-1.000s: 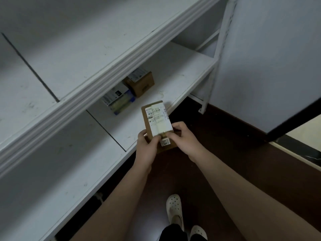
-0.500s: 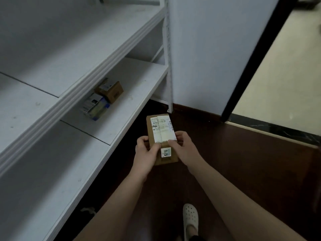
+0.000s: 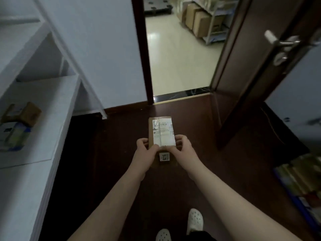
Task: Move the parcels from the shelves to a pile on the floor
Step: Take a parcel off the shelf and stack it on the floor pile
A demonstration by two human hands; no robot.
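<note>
I hold a flat brown cardboard parcel (image 3: pixel 161 131) with a white shipping label and a small number sticker out in front of me, above the dark wooden floor (image 3: pixel 121 153). My left hand (image 3: pixel 145 151) grips its left edge and my right hand (image 3: pixel 184 148) grips its right edge, thumbs on top. On the white shelf (image 3: pixel 57 105) at the left lie two more parcels: a brown box (image 3: pixel 26 113) and a blue and yellow-green package (image 3: pixel 13 136).
An open doorway (image 3: pixel 177 58) straight ahead leads to a pale tiled room with cardboard boxes on a rack (image 3: pixel 203 21). The dark door (image 3: pixel 257 63) stands open at the right. Colourful packages (image 3: pixel 304 181) lie at the far right. My white shoes (image 3: pixel 194 221) are below.
I have turned right, away from the shelves, carrying the parcel with both hands. The shelf has slid to the left edge, and the doorway and door have come into view.
</note>
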